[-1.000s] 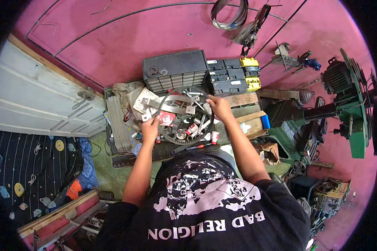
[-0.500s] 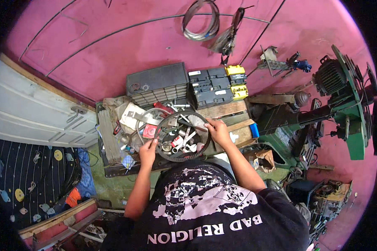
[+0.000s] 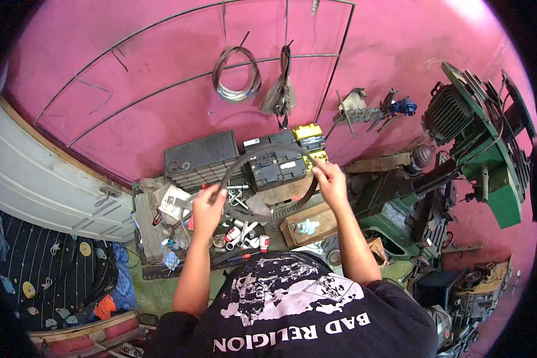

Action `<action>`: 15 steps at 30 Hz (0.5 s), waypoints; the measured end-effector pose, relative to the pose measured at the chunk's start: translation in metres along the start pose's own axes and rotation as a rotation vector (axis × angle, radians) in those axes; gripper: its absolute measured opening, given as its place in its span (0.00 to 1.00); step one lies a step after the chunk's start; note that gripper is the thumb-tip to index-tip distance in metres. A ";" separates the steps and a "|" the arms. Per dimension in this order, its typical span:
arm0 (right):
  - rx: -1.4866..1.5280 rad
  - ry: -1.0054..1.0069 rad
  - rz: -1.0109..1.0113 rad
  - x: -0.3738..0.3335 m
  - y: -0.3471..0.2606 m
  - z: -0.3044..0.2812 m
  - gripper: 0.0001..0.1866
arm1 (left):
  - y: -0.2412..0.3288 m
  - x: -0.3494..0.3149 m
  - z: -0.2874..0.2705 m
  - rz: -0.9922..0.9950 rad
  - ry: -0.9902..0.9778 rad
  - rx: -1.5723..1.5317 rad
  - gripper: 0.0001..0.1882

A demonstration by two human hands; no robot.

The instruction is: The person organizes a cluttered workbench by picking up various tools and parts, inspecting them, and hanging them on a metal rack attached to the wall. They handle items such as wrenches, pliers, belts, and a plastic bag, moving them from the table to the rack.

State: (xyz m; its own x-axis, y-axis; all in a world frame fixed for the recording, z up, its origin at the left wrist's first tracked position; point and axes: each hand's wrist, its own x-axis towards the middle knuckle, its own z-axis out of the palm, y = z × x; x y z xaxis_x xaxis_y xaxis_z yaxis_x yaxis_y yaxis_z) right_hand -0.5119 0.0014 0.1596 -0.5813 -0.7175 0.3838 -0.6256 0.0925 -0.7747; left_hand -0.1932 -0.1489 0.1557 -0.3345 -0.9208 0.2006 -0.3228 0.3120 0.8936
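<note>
A black toothed drive belt (image 3: pixel 308 194) is stretched into a loop between my two hands, raised above the bench. My left hand (image 3: pixel 207 207) is closed on the belt's left side. On its right side, the fingers of my right hand (image 3: pixel 330 181) pinch it in front of the yellow-topped battery. Below the loop lies a pile of metal hand tools (image 3: pixel 240 234), with a small red and white container (image 3: pixel 264 243) beside it. A red-handled screwdriver (image 3: pixel 243 258) rests near the bench's front edge.
Behind the belt stand black batteries (image 3: pixel 274 170) and a black drawer cabinet (image 3: pixel 203 154) against the pink wall. A wooden box (image 3: pixel 309 228) sits right of the tools. Farther right is a green drill press (image 3: pixel 486 194). Coiled wire (image 3: pixel 235 92) hangs above; a white door (image 3: pixel 53 179) stands left.
Both hands have lifted the belt up and away from the tool pile, and it now overlaps the batteries. My view has tilted upward, showing more wall.
</note>
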 end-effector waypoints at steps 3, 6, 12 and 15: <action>-0.013 0.090 -0.133 0.052 -0.006 -0.039 0.17 | 0.044 0.047 0.004 0.095 -0.042 0.055 0.18; 0.105 0.199 -0.295 0.114 -0.029 -0.068 0.17 | 0.071 0.099 0.014 0.344 0.090 -0.004 0.16; 0.095 0.262 -0.243 0.221 -0.062 -0.089 0.18 | 0.139 0.166 0.051 0.316 0.072 -0.272 0.16; 0.096 0.264 -0.197 0.256 -0.037 -0.075 0.18 | 0.141 0.187 0.081 0.250 0.115 -0.241 0.16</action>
State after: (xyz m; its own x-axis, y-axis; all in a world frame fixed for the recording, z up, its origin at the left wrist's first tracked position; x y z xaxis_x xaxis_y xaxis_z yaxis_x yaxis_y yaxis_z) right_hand -0.6766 -0.1337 0.3240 -0.5767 -0.5109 0.6375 -0.6946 -0.1040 -0.7118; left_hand -0.3727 -0.2582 0.2866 -0.2706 -0.8475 0.4567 -0.0211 0.4795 0.8773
